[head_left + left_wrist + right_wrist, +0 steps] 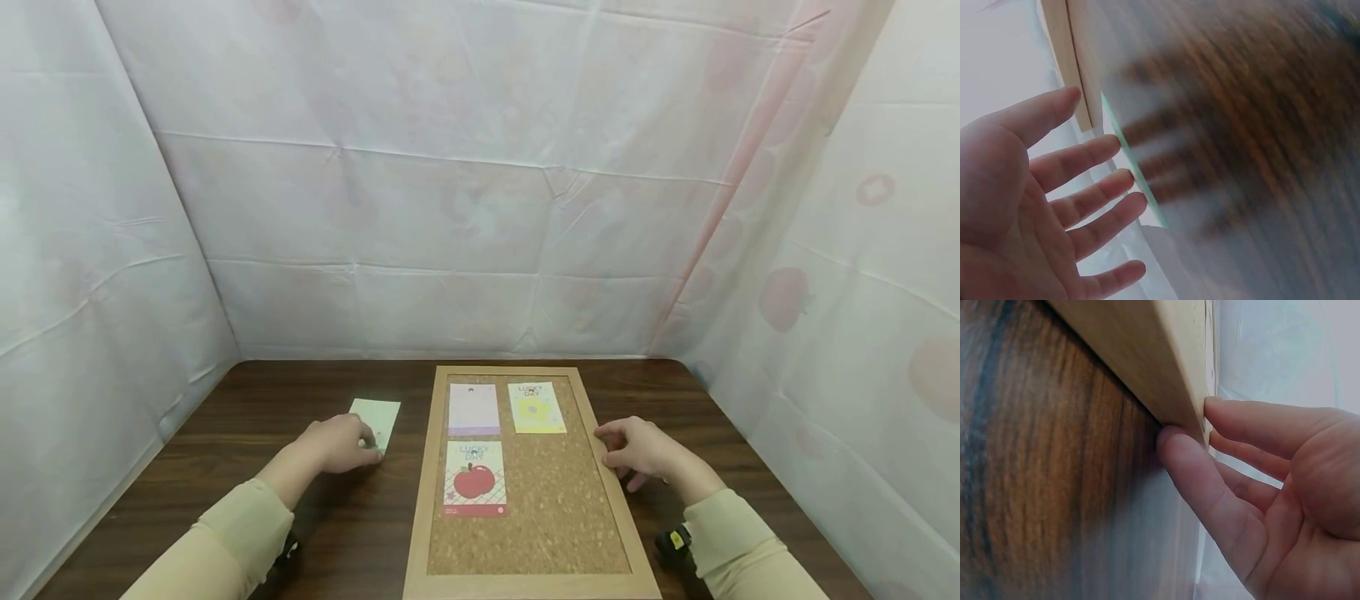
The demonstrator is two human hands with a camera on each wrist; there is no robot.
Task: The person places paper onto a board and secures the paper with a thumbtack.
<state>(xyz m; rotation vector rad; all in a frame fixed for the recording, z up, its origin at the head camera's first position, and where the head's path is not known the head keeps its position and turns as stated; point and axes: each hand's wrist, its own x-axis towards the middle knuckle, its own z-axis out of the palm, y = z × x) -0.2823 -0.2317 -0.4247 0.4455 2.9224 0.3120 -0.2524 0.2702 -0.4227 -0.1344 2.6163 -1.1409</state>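
A pale green card point(386, 414) lies on the dark wooden table, left of a wood-framed cork board point(555, 517). My left hand point(341, 443) reaches over the card's near side. In the left wrist view its fingers are spread and fairly straight, with several fingertips right at the edge of the card point(1134, 159). On the board's right side, my right hand point(639, 450) touches the frame. The right wrist view shows the thumb point(1188, 465) against the side of the frame point(1147, 369) and the index fingertip at its top edge.
Pinned to the board are a white card with a purple strip point(473, 408), a yellow flower card point(536, 408) and a red apple card point(475, 479). Pale cloth walls point(420, 208) enclose the table point(247, 417) at the back and both sides.
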